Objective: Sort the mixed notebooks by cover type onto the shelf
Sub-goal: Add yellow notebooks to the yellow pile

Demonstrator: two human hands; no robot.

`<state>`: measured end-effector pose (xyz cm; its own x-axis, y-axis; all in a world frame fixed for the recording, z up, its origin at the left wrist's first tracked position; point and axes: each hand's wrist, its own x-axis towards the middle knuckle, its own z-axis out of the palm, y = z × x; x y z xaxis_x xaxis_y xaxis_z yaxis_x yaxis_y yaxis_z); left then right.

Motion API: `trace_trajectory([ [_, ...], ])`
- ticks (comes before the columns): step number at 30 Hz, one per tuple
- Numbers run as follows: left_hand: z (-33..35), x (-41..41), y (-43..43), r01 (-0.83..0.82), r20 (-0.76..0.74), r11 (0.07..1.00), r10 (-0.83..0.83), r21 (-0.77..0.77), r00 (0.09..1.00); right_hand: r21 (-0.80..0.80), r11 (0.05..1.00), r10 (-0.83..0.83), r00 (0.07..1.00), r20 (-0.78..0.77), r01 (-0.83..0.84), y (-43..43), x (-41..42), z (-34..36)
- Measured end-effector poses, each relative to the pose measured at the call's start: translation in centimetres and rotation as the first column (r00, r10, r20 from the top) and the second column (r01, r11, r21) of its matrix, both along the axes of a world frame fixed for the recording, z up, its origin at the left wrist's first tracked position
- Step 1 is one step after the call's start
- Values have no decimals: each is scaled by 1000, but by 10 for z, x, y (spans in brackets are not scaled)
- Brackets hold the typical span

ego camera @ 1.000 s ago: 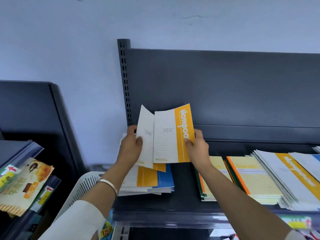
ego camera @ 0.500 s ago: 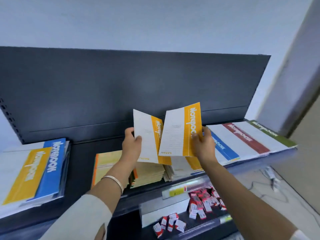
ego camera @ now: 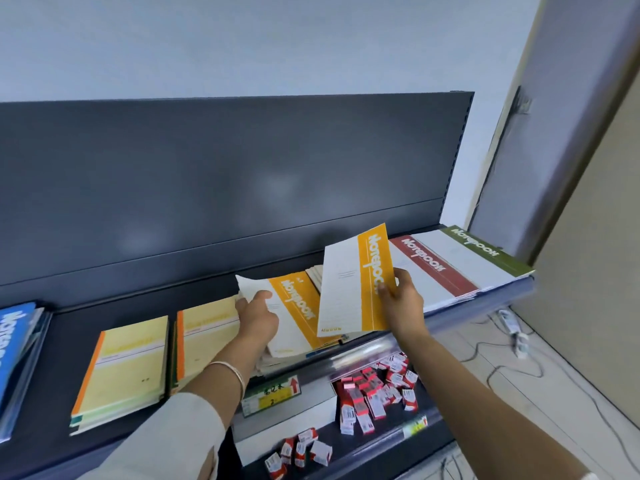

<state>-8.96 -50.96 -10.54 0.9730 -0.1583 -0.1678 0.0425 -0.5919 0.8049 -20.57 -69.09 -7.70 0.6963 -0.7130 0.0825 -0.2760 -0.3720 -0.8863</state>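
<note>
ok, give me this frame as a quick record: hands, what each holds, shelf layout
left hand: grips the lower yellow-striped notebook by its left edge, on or just above the middle pile; contact unclear
right hand: pinches the upper yellow-striped notebook at its yellow band, tilted up over the pile
shelf, left to right: blue-striped stack, two cream stacks, middle pile, red-striped stack, green-striped stack
lower shelf: loose red and white boxes
</note>
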Motion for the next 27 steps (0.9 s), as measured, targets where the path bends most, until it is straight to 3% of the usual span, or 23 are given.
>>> trace_trajectory([
  [4,1,5,-8,20,199,933,-97,360,975,-26,999,41,997,-58,-43,-6,10,0],
  [7,2,7,-19,218,234,756,-441,618,867,-76,995,58,991,-124,-68,-13,16,1],
  [10,-2,8,-38,428,105,594,-657,681,746,-106,991,68,983,-169,-87,-23,21,4],
  [15,-15,9,-48,481,16,479,-721,734,692,-192,972,78,961,-267,-133,-49,29,1],
  [19,-4,17,-45,473,-17,454,-708,755,706,-287,940,59,915,-400,-186,-74,46,-5],
  [21,1,17,-46,439,5,490,-672,753,741,-383,883,22,839,-544,-271,-81,52,-10],
  [23,5,17,-50,386,46,541,-621,747,782,-498,767,-45,741,-670,-404,-82,56,-15],
  [25,6,15,-57,344,61,546,-592,764,804,-576,635,-60,711,-701,-514,-80,60,-20],
  [27,4,11,-66,325,48,537,-566,778,823,-564,547,79,709,-701,-619,-76,63,-26],
])
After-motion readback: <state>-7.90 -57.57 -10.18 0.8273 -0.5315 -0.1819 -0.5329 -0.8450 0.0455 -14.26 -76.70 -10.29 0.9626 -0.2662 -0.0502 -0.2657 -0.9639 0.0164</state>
